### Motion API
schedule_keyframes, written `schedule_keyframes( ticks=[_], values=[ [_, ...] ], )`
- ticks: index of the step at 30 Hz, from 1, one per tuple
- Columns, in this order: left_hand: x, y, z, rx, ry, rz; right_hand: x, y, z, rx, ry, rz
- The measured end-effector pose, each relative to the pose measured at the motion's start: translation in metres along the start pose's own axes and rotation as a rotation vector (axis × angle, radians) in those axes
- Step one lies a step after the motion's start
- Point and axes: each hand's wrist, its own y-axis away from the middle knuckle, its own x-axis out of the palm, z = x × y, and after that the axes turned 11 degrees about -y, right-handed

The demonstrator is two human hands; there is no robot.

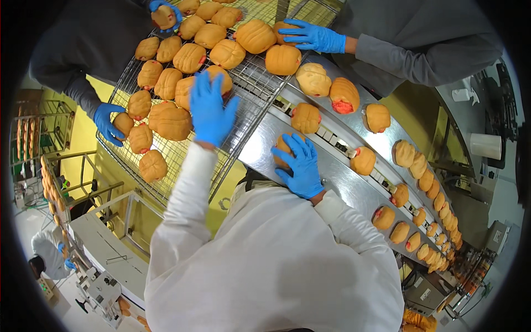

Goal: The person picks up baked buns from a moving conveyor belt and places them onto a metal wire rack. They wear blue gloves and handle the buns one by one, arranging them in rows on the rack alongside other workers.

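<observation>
My left hand (212, 110), in a blue glove, is over the wire rack (235, 119), its fingers stretched out and a little blurred. Beneath and beside its fingertips lie golden buns, among them one bun (220, 79) partly covered by the fingers. My right hand (301, 167), also blue-gloved, curls over a bun (282, 148) on the metal ledge of the conveyor, thumb on one side and fingers on the other. Just beyond it sits another bun (306, 118) with pink filling at its end. A larger bun (170, 120) rests on the rack left of my left hand.
Across the rack, a co-worker's gloved hand (315, 37) touches a bun at the right. Another person's gloved hand (109, 123) holds a bun at the rack's left edge. The conveyor (345, 188) carries rows of buns away to the lower right. A wheeled frame (83, 177) stands at left.
</observation>
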Motion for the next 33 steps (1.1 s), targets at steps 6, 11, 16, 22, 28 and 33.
schedule_keyframes(
  ticks=[6,11,16,22,28,33],
  values=[
    [-0.01,-0.039,0.008,0.087,-0.439,0.374,-0.01,-0.013,-0.017,0.065,0.022,-0.16],
    [-0.017,-0.017,-0.014,0.079,-0.1,0.418,-0.012,-0.022,-0.022,0.043,-0.048,-0.149],
    [-0.021,0.03,-0.019,0.066,0.101,0.284,-0.015,-0.045,-0.037,0.08,-0.123,-0.232],
    [-0.037,0.073,-0.034,-0.044,0.278,0.225,-0.018,-0.053,-0.035,0.112,-0.171,-0.409],
    [-0.02,0.08,-0.063,0.139,0.777,0.4,-0.019,-0.008,0.016,-0.093,-0.289,-0.035],
    [-0.003,0.002,-0.075,0.299,0.234,0.115,-0.013,0.017,0.001,0.01,-0.16,-0.084]
  ],
)
